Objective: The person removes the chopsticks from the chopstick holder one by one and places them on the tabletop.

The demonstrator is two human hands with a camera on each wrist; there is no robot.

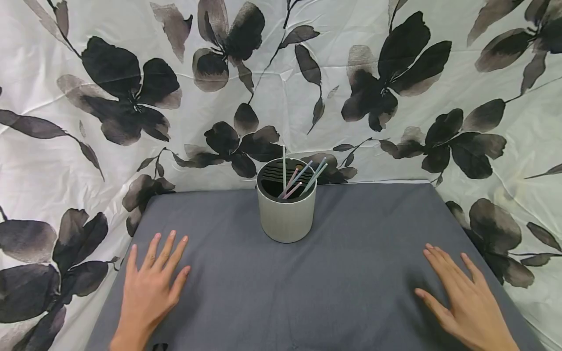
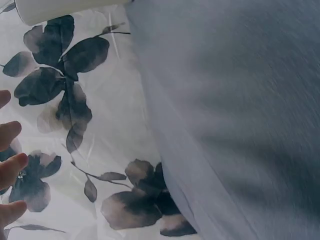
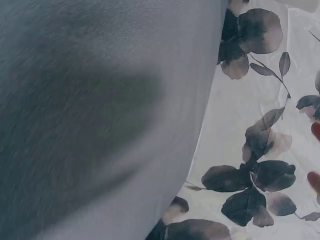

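My left hand [image 1: 151,287] is at the left side of the grey table, its fingers spread and straight with nothing in them. Over the right side my right hand [image 1: 465,297] is stretched out, also holding nothing, and casts a shadow on the cloth. Between them, farther back, stands a pale round pot [image 1: 287,219] with a dark inside. Several thin pastel sticks [image 1: 313,180], pink, blue, green and white, lean in it and poke above the rim. In the left wrist view only some fingertips [image 2: 12,170] show at the left edge.
The grey cloth-covered table [image 1: 351,273] narrows toward its back edge. Behind it and at both sides hangs a white sheet [image 1: 325,112] with dark flowers. A small black object [image 1: 160,346] lies at the front edge beside my left wrist.
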